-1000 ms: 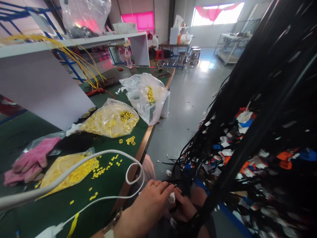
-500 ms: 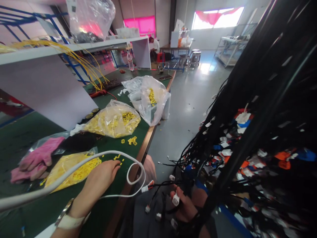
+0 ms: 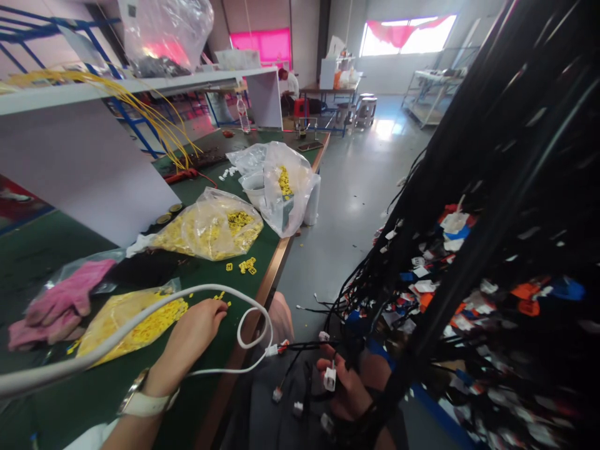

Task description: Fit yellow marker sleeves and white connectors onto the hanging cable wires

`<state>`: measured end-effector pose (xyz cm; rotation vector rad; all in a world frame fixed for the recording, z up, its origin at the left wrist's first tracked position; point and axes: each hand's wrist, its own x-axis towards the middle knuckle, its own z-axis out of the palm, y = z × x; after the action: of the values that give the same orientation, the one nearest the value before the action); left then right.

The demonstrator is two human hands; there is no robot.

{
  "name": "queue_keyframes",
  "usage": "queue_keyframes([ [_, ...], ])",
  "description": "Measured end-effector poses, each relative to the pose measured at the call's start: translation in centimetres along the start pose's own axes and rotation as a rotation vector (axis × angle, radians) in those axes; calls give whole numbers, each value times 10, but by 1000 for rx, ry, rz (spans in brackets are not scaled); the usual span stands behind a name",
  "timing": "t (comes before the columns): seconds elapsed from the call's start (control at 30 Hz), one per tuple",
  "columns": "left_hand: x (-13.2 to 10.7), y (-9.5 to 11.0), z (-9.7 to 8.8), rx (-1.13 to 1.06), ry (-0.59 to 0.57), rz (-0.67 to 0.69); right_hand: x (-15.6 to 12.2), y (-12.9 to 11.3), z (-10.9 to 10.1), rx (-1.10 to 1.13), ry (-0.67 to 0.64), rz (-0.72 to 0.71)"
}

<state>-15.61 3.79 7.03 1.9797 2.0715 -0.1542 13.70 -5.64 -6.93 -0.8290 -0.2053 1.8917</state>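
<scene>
My left hand (image 3: 199, 328), with a watch on its wrist, rests on the green table with its fingertips drawn together at some small loose yellow pieces (image 3: 221, 295). What is between the fingertips, if anything, is hidden. Beside that hand lies a clear bag of small yellow parts (image 3: 157, 320). Over my lap, my right hand (image 3: 349, 384) is closed round a white wire connector (image 3: 330, 378) on black wires. More white connectors (image 3: 277, 394) dangle near it. A white cable (image 3: 201, 289) arches over my left hand and loops at the table edge.
A thick hanging bundle of black wires with many connectors (image 3: 454, 222) fills the right side. Further along the table are another bag of yellow parts (image 3: 206, 228), a bag-lined tub (image 3: 285, 194) and pink gloves (image 3: 70, 297). A person (image 3: 289, 84) sits far back.
The fingertips of my left hand have drawn closer together over the loose yellow pieces. My right hand keeps the connector, almost unmoved. The whole view has shifted slightly.
</scene>
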Motion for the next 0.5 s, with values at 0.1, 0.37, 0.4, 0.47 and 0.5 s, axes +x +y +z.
queue_keyframes([
  [0.1, 2, -4, 4, -16, -4, 15, -4, -3, 6, 57, 0, 5],
  [0.37, 3, -16, 14, -76, 115, 0, -2, -1, 2, 41, -21, -5],
  [0.4, 0, -15, 10, -143, 133, -18, -1, 1, 1, 28, -20, -13],
  [0.47, -12, -10, -4, -329, 127, -10, 2, 2, 0, 14, 9, -22],
  [0.5, -21, -6, -12, -440, 94, 28, 3, 3, 0, 11, 32, -24],
])
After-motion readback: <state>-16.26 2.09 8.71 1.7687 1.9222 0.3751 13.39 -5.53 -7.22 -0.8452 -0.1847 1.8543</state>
